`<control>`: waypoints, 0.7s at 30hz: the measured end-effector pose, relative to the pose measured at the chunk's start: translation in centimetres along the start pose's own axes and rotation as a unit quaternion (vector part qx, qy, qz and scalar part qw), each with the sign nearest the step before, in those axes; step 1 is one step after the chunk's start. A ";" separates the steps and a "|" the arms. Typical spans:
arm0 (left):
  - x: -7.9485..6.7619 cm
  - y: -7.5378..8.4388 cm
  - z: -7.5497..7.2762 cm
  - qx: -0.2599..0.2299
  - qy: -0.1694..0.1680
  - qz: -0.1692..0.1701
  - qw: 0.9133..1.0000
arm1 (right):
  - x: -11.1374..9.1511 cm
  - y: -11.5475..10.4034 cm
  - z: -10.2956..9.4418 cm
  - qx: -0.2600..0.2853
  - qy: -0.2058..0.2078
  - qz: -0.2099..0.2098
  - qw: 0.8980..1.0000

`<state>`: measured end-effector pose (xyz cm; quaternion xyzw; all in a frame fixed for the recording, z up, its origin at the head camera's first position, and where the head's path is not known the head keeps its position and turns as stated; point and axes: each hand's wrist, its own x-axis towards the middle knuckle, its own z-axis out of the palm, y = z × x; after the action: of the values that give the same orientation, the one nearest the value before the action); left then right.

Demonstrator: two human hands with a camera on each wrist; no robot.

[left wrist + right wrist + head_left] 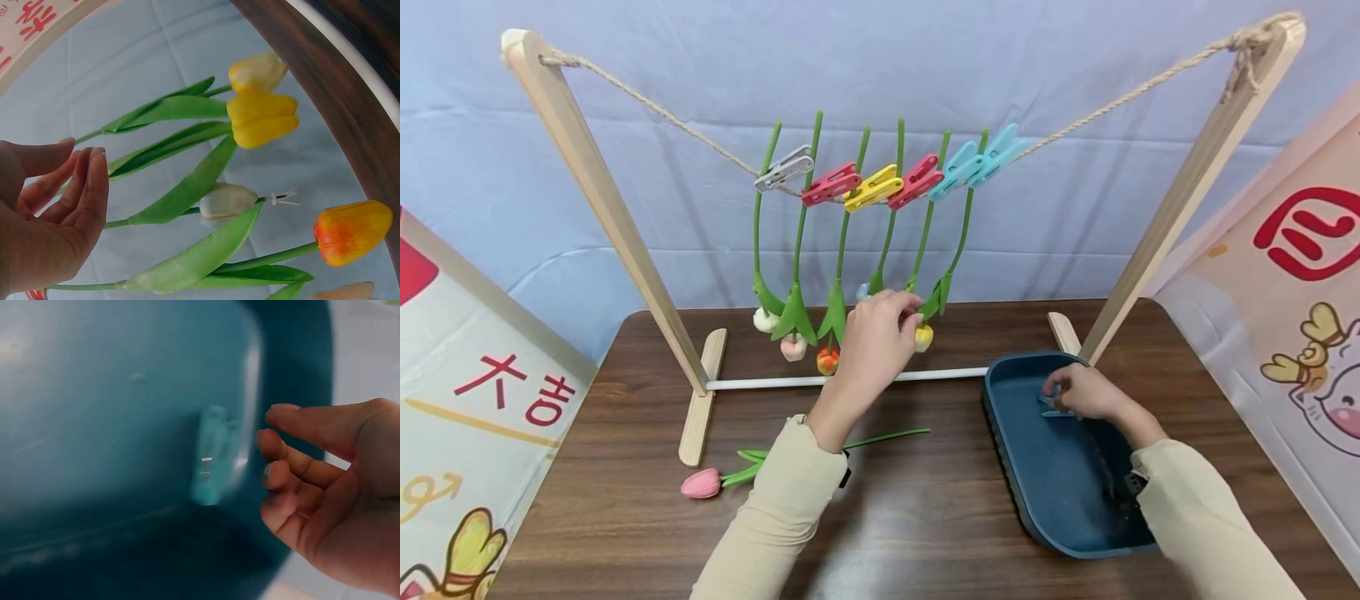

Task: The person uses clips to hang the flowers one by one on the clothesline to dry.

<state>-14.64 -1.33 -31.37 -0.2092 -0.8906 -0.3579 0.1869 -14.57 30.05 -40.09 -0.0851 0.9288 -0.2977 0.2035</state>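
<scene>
Several artificial tulips hang heads-down from a rope (647,104), held by clothespins: one grey (785,169), one yellow (874,189), two red and two light blue. My left hand (880,333) is in front of the hanging stems, thumb and fingers bent with a gap between them. In the left wrist view, a yellow tulip (264,120) and an orange tulip (351,232) hang beyond the fingers. Over the dark blue basin (1022,467), my right hand (1082,392) has loosely bent fingers beside a light blue clothespin (214,456) lying inside; the fingers look apart from it.
A pink tulip (702,483) lies on the wooden table (925,517), partly behind my left forearm. Wooden posts (610,208) stand at both sides, joined low down by a white rod (767,383). Printed cloths (1300,350) flank the table.
</scene>
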 end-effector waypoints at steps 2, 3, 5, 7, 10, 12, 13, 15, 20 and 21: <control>-0.1 -0.1 0.0 0.002 0.000 -0.001 1.000 | 0.1 0.7 0.7 -0.008 0.001 0.008 1.000; -0.2 -0.1 0.0 0.002 0.000 -0.002 1.000 | 0.1 0.9 1.1 -0.015 0.004 0.011 1.000; -0.3 -0.2 0.0 0.002 -0.003 -0.005 1.000 | 0.1 1.3 1.6 -0.029 0.010 0.013 0.999; -0.4 -0.3 0.0 0.002 -0.006 -0.007 1.000 | 0.2 1.4 2.0 -0.044 0.015 0.013 0.999; -0.6 -0.5 0.0 0.005 -0.010 -0.009 1.000 | 0.3 1.5 2.3 -0.060 0.022 0.006 0.998; -0.7 -0.7 0.0 0.009 -0.011 -0.012 1.000 | 0.4 1.5 2.4 -0.071 0.027 -0.003 0.997; -0.7 -0.7 0.0 0.011 -0.012 -0.014 1.000 | 0.4 1.5 2.4 -0.077 0.031 -0.007 0.997; -0.9 -0.9 0.0 0.009 -0.016 -0.020 1.000 | 0.5 1.5 2.5 -0.089 0.035 -0.017 0.995; -1.3 -1.4 0.0 0.003 -0.022 -0.031 0.999 | 0.3 1.3 2.2 -0.100 0.052 -0.029 0.993; -1.4 -1.5 0.0 0.004 -0.022 -0.032 0.999 | 0.2 1.2 2.1 -0.098 0.057 -0.031 0.993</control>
<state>-14.21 -2.66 -32.86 -0.1879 -0.9020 -0.3557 0.1569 -13.92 29.84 -42.39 -0.1160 0.9604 -0.2161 0.1320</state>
